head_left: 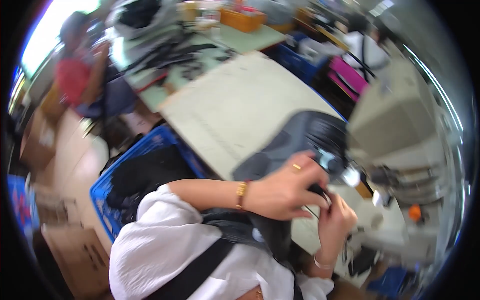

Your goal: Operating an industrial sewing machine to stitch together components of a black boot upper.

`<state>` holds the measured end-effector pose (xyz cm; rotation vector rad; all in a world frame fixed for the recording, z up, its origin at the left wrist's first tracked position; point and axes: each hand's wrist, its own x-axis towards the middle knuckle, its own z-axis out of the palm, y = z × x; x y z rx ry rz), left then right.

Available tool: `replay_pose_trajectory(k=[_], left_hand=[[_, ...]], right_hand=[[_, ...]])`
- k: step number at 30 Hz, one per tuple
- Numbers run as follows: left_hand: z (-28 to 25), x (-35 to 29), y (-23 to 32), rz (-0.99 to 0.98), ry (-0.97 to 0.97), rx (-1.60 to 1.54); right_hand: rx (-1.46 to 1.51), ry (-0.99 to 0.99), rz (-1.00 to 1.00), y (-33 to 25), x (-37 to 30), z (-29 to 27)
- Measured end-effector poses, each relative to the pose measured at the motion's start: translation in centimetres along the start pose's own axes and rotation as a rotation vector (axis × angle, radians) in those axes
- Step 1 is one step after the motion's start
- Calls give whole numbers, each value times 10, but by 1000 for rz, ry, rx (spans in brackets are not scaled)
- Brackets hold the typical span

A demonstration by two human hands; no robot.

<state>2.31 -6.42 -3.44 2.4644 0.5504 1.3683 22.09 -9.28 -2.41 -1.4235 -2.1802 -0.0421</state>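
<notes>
My left hand (287, 187) reaches across to the right, its thumb and fingers pinched together on a small dark piece (316, 189). My right hand (337, 216) meets it there, fingers closed at the same spot. A thin dark strand hangs just below the fingertips. Blur and the fingers hide what kind of thing this is, and whether both hands grip the same part. Behind my left hand a grey and black padded fabric panel (272, 152), like part of a bag, lies on the pale table (240, 100).
A beige sewing machine (400, 107) stands at the right. To the left, a blue basket (103, 192) holds black material. Cardboard boxes (75, 260) stand on the floor. Another person (75, 77) in red sits at the far left; an orange bin (242, 21) is at the back.
</notes>
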Motion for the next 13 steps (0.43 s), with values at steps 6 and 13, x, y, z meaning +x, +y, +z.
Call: replay_pose_trajectory(k=[6,13], left_hand=[[-26,-24,-13,8,58,-240],[-83,-95,-70,-391,-47,319]], right_hand=[[114,-23,-282,-28,-1,17],[212,-182,-201,-13,3,30]])
